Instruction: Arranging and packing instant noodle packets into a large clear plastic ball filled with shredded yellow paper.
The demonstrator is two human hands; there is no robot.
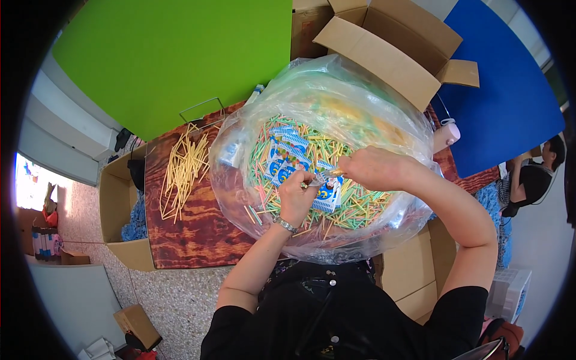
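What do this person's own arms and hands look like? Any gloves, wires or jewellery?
No gloves or wires show: the left hand and right hand are bare. A silvery band circles the left wrist; whether watch or bracelet, I can't tell. Short black sleeves, left and right, leave the forearms uncovered.

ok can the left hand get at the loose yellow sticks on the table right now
Probably yes, but not straight across: the left side of the plastic bag lies between the left hand and the yellow sticks, which lie uncovered on the table. That hand also seems busy with a small clear wrapper.
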